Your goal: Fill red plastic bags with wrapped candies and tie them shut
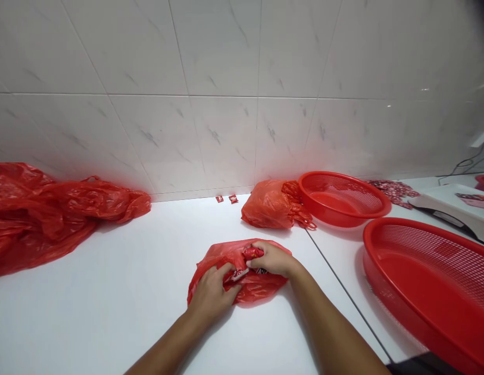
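Note:
A small red plastic bag (254,289) lies on the white table (109,291) in front of me, with red-and-white packets showing at its mouth. My left hand (212,291) is closed on the bag's left edge, fingers curled into the plastic. My right hand (271,259) is closed around a red wrapped packet (252,253) at the bag's opening.
A tied, filled red bag (270,204) sits behind, next to a round red basket (343,199). A larger red basket (433,281) stands at the right. Crumpled red bags (50,208) pile at far left. Two small red packets (226,199) lie by the tiled wall. A white scale (456,208) is at far right.

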The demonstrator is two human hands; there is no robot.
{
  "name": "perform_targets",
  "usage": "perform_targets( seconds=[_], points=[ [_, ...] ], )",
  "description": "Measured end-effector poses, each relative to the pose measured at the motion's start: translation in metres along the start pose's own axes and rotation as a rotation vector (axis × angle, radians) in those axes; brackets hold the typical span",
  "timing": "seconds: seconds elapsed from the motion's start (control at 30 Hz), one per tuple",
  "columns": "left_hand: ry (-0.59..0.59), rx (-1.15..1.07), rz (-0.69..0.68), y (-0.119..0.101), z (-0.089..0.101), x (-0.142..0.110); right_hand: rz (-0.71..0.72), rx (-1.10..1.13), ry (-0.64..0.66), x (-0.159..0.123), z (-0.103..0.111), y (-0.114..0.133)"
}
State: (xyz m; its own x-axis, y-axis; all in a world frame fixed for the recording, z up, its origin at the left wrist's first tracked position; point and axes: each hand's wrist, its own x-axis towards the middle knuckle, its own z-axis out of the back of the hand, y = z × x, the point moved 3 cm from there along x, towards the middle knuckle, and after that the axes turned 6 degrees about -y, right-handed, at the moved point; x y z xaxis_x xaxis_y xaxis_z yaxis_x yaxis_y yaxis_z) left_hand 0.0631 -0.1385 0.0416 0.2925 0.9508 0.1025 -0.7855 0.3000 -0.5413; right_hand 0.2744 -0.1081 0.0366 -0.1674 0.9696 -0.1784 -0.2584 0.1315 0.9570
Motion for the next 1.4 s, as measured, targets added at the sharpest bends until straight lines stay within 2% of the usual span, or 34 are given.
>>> perform_targets(
  seconds=[0.13,0.2,0.27,0.5,0.63,0.73,0.8,0.9,0.97,1.03,1.1,1.2,1.27,1.4],
  points=[
    [0.014,-0.076,-0.002,-0.001,0.002,-0.003,0.047,0.379,0.1,-0.001,0.003,0.006],
    [-0.002,-0.09,-0.04,-0.001,0.002,-0.005,0.037,0.476,0.106,0.001,0.005,0.007],
    [-0.039,-0.091,-0.062,0.001,0.001,-0.005,0.081,0.484,0.057,0.003,0.006,0.006],
    [-0.176,-0.107,-0.042,0.013,-0.005,-0.003,0.322,0.072,-0.14,0.0,0.004,0.015],
    [-0.235,-0.141,-0.114,0.012,-0.005,-0.005,0.294,-0.202,-0.224,-0.002,0.001,0.017],
    [-0.299,-0.157,-0.255,0.007,-0.001,-0.008,0.227,-0.408,-0.189,0.0,-0.001,0.013],
    [-0.38,-0.169,-0.385,0.002,0.004,-0.011,0.204,-0.447,-0.182,0.002,0.001,0.011],
    [-0.517,-0.202,-0.513,-0.003,0.012,-0.016,0.277,-0.355,-0.261,0.004,0.007,0.014],
    [-0.501,-0.196,-0.543,-0.006,0.013,-0.017,0.356,-0.275,-0.294,0.005,0.009,0.018],
    [-0.387,-0.139,-0.536,-0.009,0.009,-0.016,0.389,-0.279,-0.307,0.005,0.01,0.019],
    [-0.262,-0.074,-0.478,-0.009,0.002,-0.012,0.373,-0.385,-0.319,0.005,0.01,0.018],
    [-0.169,-0.038,-0.354,-0.001,-0.007,-0.004,0.316,-0.581,-0.339,0.004,0.009,0.014],
    [-0.172,-0.01,-0.286,0.007,-0.012,0.003,0.288,-0.634,-0.327,0.004,0.009,0.013],
    [-0.284,0.082,-0.19,0.021,-0.013,0.009,0.257,-0.597,-0.278,0.003,0.009,0.015]
  ],
)
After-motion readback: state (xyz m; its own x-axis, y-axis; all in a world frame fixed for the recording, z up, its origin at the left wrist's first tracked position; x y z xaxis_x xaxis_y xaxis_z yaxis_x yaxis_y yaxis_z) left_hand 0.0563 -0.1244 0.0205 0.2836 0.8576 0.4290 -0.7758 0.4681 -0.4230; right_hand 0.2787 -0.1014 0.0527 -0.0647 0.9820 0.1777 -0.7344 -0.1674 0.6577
